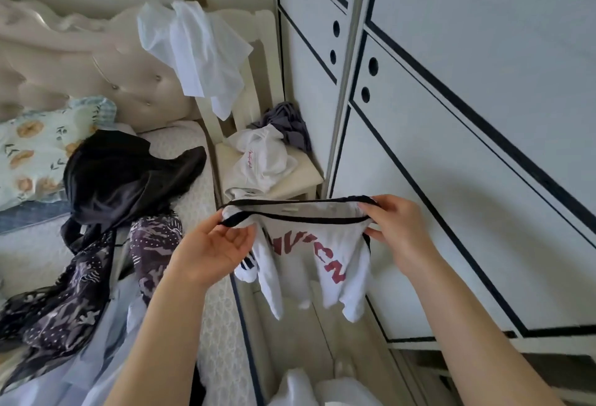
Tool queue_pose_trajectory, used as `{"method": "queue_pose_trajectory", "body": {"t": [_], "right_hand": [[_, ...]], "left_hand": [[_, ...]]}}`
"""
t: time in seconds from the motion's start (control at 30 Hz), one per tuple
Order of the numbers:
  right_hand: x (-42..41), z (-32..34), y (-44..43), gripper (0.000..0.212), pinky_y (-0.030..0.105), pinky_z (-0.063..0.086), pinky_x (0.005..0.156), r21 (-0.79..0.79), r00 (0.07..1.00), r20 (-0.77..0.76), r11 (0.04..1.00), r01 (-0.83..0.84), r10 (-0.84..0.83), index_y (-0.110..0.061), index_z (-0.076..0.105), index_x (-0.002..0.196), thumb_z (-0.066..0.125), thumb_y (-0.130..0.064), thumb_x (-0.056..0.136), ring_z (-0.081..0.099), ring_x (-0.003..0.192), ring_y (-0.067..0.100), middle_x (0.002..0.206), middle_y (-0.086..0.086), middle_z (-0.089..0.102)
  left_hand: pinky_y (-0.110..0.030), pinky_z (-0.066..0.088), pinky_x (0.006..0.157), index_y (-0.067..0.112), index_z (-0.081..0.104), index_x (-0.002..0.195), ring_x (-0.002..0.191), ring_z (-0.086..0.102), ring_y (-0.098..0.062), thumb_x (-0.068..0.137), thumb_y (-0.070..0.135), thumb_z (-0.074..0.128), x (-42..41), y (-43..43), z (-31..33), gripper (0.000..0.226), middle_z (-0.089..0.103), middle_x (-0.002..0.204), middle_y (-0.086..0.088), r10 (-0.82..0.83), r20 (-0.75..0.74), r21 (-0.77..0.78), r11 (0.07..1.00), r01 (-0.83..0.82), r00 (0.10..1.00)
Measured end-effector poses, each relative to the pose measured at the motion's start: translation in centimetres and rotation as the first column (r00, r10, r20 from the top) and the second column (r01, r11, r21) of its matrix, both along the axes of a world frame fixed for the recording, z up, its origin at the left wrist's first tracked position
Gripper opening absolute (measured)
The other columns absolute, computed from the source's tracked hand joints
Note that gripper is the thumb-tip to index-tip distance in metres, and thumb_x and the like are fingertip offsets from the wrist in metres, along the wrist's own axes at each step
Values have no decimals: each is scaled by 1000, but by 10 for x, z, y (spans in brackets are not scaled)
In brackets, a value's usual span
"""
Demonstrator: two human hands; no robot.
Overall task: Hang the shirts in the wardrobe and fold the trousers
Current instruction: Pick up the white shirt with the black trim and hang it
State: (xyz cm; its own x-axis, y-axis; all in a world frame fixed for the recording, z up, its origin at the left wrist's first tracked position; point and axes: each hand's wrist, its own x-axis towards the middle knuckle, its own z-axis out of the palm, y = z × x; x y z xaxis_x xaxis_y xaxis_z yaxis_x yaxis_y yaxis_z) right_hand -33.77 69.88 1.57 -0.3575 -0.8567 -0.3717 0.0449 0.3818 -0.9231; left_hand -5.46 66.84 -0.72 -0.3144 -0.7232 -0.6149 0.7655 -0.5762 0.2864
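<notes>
I hold up a white shirt [325, 263] with red letters and a black-trimmed neck opening, stretched wide between both hands over the gap between bed and wardrobe. My left hand [213, 244] pinches the black trim at its left end. At the right end of the same trim my right hand [396, 228] grips it. The shirt's body and sleeves hang down below the hands. The wardrobe [467, 115] stands to the right, its white sliding doors with black lines closed.
A cream chair [258, 83] by the wardrobe carries a white garment [196, 50] over its back, plus a white shirt [258, 160] and a purple-grey garment [287, 125] on its seat. On the bed [190, 199] lie black clothing [122, 173] and a dark patterned piece [80, 292].
</notes>
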Motion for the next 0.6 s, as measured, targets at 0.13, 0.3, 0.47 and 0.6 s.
{"method": "queue_pose_trajectory", "body": {"t": [0.13, 0.3, 0.47, 0.6], "right_hand": [[-18, -1, 43, 14, 33, 59, 82, 9, 986, 125, 994, 113, -114, -2, 71, 98, 72, -8, 84, 72, 89, 23, 94, 14, 73], [-43, 3, 100, 9, 35, 57, 84, 5, 953, 238, 981, 193, -188, -3, 70, 97, 66, -4, 88, 71, 90, 24, 93, 12, 73], [-69, -2, 160, 7, 30, 55, 77, -31, 997, -58, 998, 57, -58, -17, 72, 81, 69, -12, 86, 70, 83, 16, 83, 4, 73], [-92, -7, 213, 4, 14, 46, 64, -64, 972, -229, 995, -75, 58, -15, 71, 90, 67, -14, 88, 66, 76, 5, 82, -2, 71]], "left_hand": [[-41, 56, 82, 4, 62, 89, 73, 69, -17, 61, -4, 80, -16, 30, -4, 34, 67, 82, 1, -1, -195, 41, 999, 9, 981], [-34, 51, 93, 10, 64, 93, 100, 61, -1, 45, 0, 91, -36, 66, -3, 57, 62, 97, 13, -49, -126, -61, 997, 41, 991], [-33, 52, 80, 7, 66, 98, 82, 66, -20, 90, 16, 60, -89, 128, 14, 13, 71, 86, -7, -89, 480, -66, 988, 137, 873], [-34, 52, 75, 6, 65, 96, 76, 64, -19, 95, 14, 58, -129, 188, 10, 11, 68, 85, -7, 10, 608, -105, 992, 68, 794]]}}
